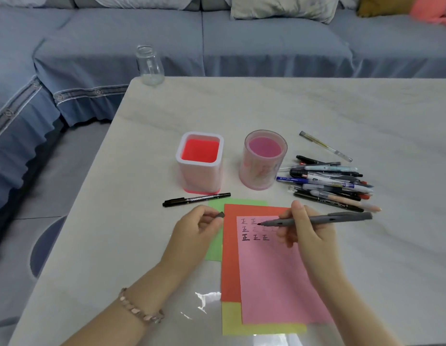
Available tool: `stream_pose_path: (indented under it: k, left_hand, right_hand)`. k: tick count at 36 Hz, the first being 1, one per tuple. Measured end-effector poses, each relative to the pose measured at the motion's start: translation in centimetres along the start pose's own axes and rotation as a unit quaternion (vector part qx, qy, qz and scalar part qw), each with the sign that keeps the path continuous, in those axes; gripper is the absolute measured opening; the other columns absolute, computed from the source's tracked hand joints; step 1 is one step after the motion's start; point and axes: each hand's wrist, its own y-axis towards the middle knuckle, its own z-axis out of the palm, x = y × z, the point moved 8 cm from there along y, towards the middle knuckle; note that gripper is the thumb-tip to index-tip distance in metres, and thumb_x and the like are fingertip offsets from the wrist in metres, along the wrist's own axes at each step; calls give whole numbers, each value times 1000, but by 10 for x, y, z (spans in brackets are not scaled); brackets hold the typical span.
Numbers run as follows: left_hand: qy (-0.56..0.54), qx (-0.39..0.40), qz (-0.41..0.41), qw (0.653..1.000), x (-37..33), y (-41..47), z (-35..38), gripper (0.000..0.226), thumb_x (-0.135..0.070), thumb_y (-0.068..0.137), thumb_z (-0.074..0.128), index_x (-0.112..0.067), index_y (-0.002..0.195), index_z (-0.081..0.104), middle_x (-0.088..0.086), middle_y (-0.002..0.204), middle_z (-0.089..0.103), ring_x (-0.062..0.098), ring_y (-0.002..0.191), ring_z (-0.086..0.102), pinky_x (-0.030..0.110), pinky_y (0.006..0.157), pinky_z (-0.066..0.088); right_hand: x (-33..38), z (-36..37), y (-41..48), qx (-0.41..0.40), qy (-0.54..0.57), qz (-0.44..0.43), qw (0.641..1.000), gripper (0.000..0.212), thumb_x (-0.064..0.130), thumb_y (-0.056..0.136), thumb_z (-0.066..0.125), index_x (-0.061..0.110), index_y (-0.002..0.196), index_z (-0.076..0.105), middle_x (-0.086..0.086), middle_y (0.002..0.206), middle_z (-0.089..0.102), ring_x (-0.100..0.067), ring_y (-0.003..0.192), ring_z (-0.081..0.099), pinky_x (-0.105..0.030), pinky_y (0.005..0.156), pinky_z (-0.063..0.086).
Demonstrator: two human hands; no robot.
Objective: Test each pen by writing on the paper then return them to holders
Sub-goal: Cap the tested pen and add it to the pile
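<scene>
right hand (306, 233): fingers grip grey pen (316, 219) | left hand (194, 233): fingers pinch cap (220, 215) | advice: apply light tip pressure on a blank area of the pink paper (272, 270)

- Pinches a small dark cap (220, 215) between thumb and fingertips of the left hand (195, 233), with the other fingers curled in
- Grips a grey marker pen (341, 218) in the right hand (304, 236) in a writing hold, thumb on top, tip pointing left, barrel nearly level
- Reaches in with both bare forearms, one from the lower left and one from the lower right, hands near each other
- Wears a beaded bracelet (142, 308) on the left wrist
</scene>
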Motion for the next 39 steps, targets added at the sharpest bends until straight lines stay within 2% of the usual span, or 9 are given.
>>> stream_pose_path:
  k: [1, 3, 6, 10, 22, 28, 34, 37, 39]
  left_hand:
    - [-68, 15, -16, 997, -7, -3, 5, 11, -5, 87, 60, -15, 83, 61, 0, 76, 67, 2, 63, 59, 8, 60, 42]
    - [-133, 41, -15, 990, -22, -10, 11, 14, 0, 86, 59, -14, 84, 63, -2, 70, 68, 3, 57, 59, 11, 54, 42]
    - [-171, 74, -1, 982, -43, -19, 15, 18, 1, 87, 57, -14, 84, 66, -7, 63, 66, 1, 56, 57, 13, 54, 43]
    - [-195, 95, -4, 976, -55, -25, 21, 19, -1, 88, 56, -15, 84, 67, -7, 64, 66, 1, 58, 57, 14, 57, 44]
    - [-200, 118, 1, 973, -67, -30, 33, 20, -4, 87, 57, -20, 83, 68, -8, 67, 69, 1, 62, 58, 13, 58, 45]
    - [-188, 137, 27, 972, -76, -33, 41, 18, 0, 84, 61, -16, 83, 68, -6, 66, 69, 1, 62, 60, 12, 60, 45]
    - [-158, 150, 58, 974, -87, -34, 47, 26, 4, 81, 64, -21, 75, 67, -5, 57, 65, 2, 55, 59, 13, 57, 45]
    - [-134, 162, 57, 976, -88, -33, 53, 28, 3, 82, 64, -24, 74, 66, -7, 55, 64, 1, 54, 58, 12, 56, 45]
    - [-99, 172, 56, 979, -88, -33, 57, 27, -1, 83, 63, -26, 73, 65, -9, 55, 63, 0, 55, 57, 14, 59, 45]
  right_hand:
    - [2, 0, -1, 2, 15, 5, 1000, 35, 21, 95, 43, 9, 64, 56, -6, 44, 57, -13, 40, 49, -20, 41, 39]
    - [8, 0, -3, 2, 41, 8, 999, 32, 19, 94, 43, 7, 67, 53, -6, 44, 58, -13, 40, 50, -20, 40, 39]
    - [17, -4, -5, -7, 61, -4, 998, 31, 22, 92, 45, 7, 65, 52, -7, 46, 59, -15, 41, 50, -20, 41, 40]
    - [28, -9, -8, -10, 68, -21, 997, 33, 35, 80, 46, 6, 65, 51, -7, 48, 60, -14, 41, 51, -21, 41, 41]
    - [30, -14, -8, -13, 77, -21, 997, 33, 36, 77, 47, 5, 68, 52, -8, 47, 61, -14, 38, 50, -20, 40, 40]
    - [32, -7, -10, 7, 82, -17, 996, 29, 32, 76, 50, 7, 62, 52, -9, 42, 57, -15, 35, 49, -22, 38, 40]
    - [27, -10, -11, -27, 90, -10, 996, 36, 9, 91, 52, 7, 55, 48, -4, 34, 49, -11, 29, 41, -16, 35, 35]
    - [30, -14, -10, -28, 98, -22, 995, 29, 20, 81, 52, 8, 54, 48, -3, 33, 47, -10, 28, 40, -15, 34, 34]
    - [27, -14, -8, -14, 92, -23, 995, 29, 19, 82, 51, 8, 54, 47, -4, 33, 47, -10, 28, 40, -16, 34, 34]
